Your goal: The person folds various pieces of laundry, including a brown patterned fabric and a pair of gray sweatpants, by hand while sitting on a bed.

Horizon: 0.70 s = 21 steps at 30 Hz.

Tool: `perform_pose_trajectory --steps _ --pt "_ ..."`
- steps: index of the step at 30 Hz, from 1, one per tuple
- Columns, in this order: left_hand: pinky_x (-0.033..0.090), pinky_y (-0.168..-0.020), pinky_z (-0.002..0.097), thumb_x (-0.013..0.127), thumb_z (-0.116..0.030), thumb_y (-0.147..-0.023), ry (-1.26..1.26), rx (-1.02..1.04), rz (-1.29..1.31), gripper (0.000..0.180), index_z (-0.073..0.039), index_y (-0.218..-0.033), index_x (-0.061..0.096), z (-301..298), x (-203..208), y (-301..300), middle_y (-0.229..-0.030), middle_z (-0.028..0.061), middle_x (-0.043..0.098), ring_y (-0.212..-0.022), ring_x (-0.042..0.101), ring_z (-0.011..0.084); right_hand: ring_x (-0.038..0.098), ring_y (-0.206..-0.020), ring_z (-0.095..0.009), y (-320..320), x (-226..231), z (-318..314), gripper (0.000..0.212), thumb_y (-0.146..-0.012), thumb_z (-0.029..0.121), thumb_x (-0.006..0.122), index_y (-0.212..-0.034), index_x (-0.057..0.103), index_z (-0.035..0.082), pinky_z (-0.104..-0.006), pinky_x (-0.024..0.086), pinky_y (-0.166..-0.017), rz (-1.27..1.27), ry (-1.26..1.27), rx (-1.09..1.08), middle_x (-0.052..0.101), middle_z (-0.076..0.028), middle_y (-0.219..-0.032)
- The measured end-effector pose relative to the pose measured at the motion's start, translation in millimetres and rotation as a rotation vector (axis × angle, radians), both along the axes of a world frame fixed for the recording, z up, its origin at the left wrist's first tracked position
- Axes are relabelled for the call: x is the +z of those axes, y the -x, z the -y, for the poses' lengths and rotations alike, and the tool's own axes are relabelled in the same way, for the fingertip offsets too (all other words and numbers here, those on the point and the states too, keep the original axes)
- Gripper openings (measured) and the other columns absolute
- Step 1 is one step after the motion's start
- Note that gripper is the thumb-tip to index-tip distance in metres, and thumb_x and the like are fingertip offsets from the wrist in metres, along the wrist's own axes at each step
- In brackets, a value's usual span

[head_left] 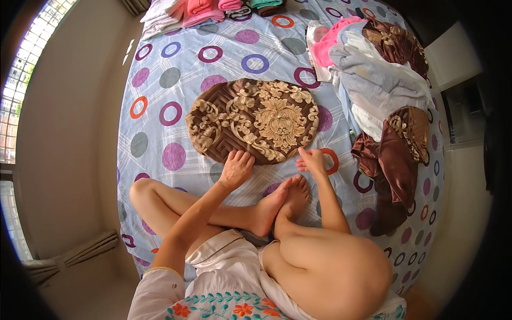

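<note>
A brown cloth with gold floral patterning [280, 114] lies spread in a rounded shape on the bed in front of me. My left hand [237, 169] is at its near edge, with the fingers curled over the fabric and closed on it. By the cloth's near right corner is my right hand [313, 161], its thumb apart from the other fingers. Nothing shows in that hand, and its fingertips are beside the edge of the cloth.
My bare feet [274, 208] and crossed legs are just below the cloth. A loose heap of clothes, with a grey garment [373, 72] and brown satin pieces [394, 165], lies on the right. Folded pink cloths [202, 15] are stacked at the far edge of the spotted bedsheet [154, 85].
</note>
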<state>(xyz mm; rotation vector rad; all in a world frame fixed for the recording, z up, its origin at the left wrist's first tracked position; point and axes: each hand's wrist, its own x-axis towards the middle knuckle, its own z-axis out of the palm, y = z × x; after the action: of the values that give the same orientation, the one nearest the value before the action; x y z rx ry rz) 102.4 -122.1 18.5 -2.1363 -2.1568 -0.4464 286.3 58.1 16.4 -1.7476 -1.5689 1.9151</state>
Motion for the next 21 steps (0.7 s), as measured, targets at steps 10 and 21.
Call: perform_pose_trajectory --steps 10,21 --pt "0.041 -0.074 0.0337 0.05 -0.004 -0.068 0.084 -0.088 0.11 0.037 -0.001 -0.106 0.052 -1.9 2.9 -2.3 -0.086 0.0077 0.045 -0.082 0.046 0.024 0.06 -0.07 -0.021 30.8 -8.7 15.4 0.027 -0.075 0.013 0.061 -0.096 0.054 -0.003 -0.0289 0.052 -0.049 -0.404 0.126 -0.231 0.059 -0.011 -0.088" --pt "0.037 -0.087 0.0404 0.057 -0.012 -0.07 0.186 0.037 0.268 0.044 -0.005 -0.112 0.052 -12.4 14.3 4.2 -0.108 0.0118 0.046 -0.103 0.042 0.0297 0.056 -0.086 -0.024 10.9 -17.7 4.7 0.031 -0.075 0.011 0.058 -0.104 0.05 0.0 -0.0375 0.048 -0.066 -0.131 -0.462 -0.163 0.056 -0.014 -0.097"
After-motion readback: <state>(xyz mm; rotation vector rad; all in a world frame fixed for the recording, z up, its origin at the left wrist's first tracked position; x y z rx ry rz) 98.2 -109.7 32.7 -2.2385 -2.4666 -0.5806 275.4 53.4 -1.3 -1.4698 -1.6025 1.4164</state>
